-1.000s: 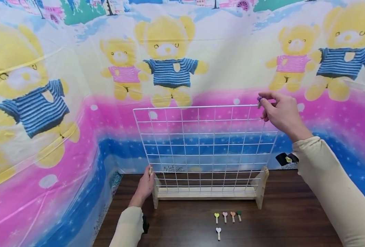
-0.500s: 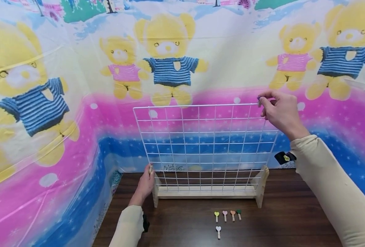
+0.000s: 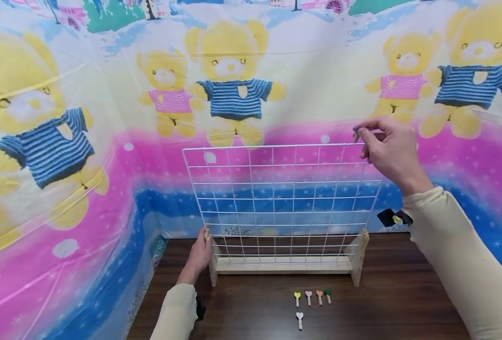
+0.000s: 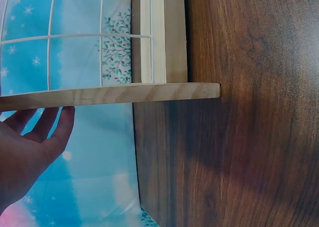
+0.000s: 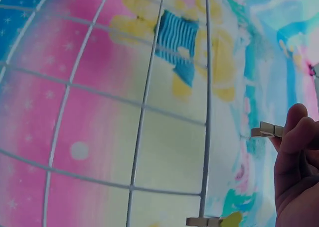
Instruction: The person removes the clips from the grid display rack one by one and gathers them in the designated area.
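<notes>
A white wire grid [image 3: 274, 198] stands upright in a wooden stand [image 3: 285, 269] on a dark brown table. At its left, my left hand [image 3: 199, 252] holds the stand's left upright [image 4: 109, 95]; several fingers meet its outer side and the thumb is hidden in the left wrist view. Above the grid's top right, my right hand [image 3: 393, 153] pinches a small clothespin with a purple heart [image 3: 356, 131]. In the right wrist view this clothespin [image 5: 266, 130] is apart from the top wire. Another clothespin with a yellow heart [image 5: 232, 220] sits on that wire at the view's bottom edge.
On the table before the stand lie heart clothespins: yellow [image 3: 297, 298], pink [image 3: 309, 298], orange [image 3: 319, 297] and green [image 3: 328, 295] in a row, and a white one [image 3: 299, 320] nearer. A bear-printed cloth [image 3: 319, 94] hangs behind and at both sides.
My right hand has risen slightly and shifted right, bringing the purple-heart clothespin from the level of the top wire to just above it. The left hand has stayed on the upright.
</notes>
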`<act>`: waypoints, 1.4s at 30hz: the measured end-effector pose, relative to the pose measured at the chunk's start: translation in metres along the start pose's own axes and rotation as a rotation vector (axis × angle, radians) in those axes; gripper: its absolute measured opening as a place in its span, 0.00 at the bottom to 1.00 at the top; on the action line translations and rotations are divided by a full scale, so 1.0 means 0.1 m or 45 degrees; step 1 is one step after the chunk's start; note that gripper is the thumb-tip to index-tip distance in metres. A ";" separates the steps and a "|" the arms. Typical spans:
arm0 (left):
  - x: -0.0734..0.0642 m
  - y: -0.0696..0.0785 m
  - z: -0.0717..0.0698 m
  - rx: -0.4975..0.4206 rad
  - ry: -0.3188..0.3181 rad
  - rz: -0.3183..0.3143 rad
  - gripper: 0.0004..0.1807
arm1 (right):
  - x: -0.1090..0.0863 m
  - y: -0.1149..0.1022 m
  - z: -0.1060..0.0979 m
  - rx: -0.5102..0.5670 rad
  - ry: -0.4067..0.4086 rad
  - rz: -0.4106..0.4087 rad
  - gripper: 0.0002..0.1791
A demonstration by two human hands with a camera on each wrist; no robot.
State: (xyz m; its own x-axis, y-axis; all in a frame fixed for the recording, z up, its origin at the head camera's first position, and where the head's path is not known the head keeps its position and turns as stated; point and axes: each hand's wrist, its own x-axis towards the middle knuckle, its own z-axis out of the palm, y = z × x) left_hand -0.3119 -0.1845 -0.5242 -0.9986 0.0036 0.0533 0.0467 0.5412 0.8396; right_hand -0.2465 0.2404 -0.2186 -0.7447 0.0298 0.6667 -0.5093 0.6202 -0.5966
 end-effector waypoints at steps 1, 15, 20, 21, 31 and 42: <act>0.00 0.00 0.00 0.005 0.003 0.009 0.24 | -0.06 -0.01 0.01 -0.013 -0.009 -0.024 0.12; -0.01 0.00 0.01 0.054 0.040 0.060 0.23 | -1.30 0.51 0.55 -0.012 -0.420 -0.085 0.09; -0.02 0.00 0.00 0.050 0.028 0.038 0.23 | -1.59 0.71 0.72 0.014 -0.517 0.063 0.08; -0.02 0.01 0.00 0.049 0.023 0.030 0.23 | -1.65 0.74 0.75 0.026 -0.531 0.091 0.08; -0.02 0.02 0.00 0.052 0.034 0.041 0.22 | -2.24 1.07 1.07 0.156 -0.664 0.321 0.07; -0.02 -0.01 0.01 0.034 0.013 0.045 0.23 | -2.77 1.47 1.37 0.243 -0.728 0.439 0.02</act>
State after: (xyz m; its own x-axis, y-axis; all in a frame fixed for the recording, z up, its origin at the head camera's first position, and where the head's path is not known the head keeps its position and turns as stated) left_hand -0.3103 -0.1839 -0.5255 -0.9960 0.0144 0.0885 0.0812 0.5633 0.8222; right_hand -0.1744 0.2155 -0.5524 -0.9613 -0.2497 0.1164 -0.2308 0.4991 -0.8352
